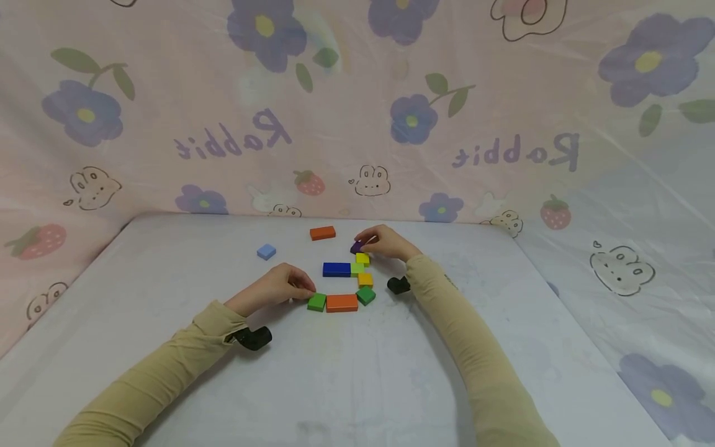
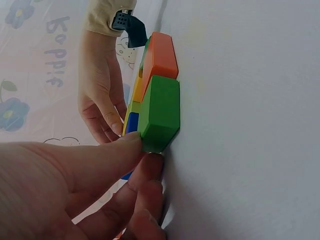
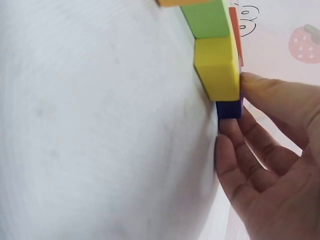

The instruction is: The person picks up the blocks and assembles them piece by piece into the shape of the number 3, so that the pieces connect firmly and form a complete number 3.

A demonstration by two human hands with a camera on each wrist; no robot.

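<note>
In the head view my left hand (image 1: 275, 288) pinches the outer end of a green block (image 1: 316, 302) between thumb and fingers. That block lies at the left of an orange-red block (image 1: 342, 303), and a second green block (image 1: 365, 295) sits at its right. From there an amber block (image 1: 365, 280), a lime block (image 1: 357, 269) and a yellow block (image 1: 362, 259) run up in a column. A long blue block (image 1: 336, 269) extends left from the lime one. My right hand (image 1: 386, 242) pinches a dark purple block (image 3: 229, 109) at the yellow block's far end, its fingers partly covering it.
Behind the figure lies a separate orange-red block (image 1: 322, 233). A light blue block (image 1: 266, 251) is off to its left. Black devices (image 1: 254, 338) hang at both wrists, close over the white table (image 1: 357, 385). A printed cloth wall (image 1: 335, 112) rises at the back.
</note>
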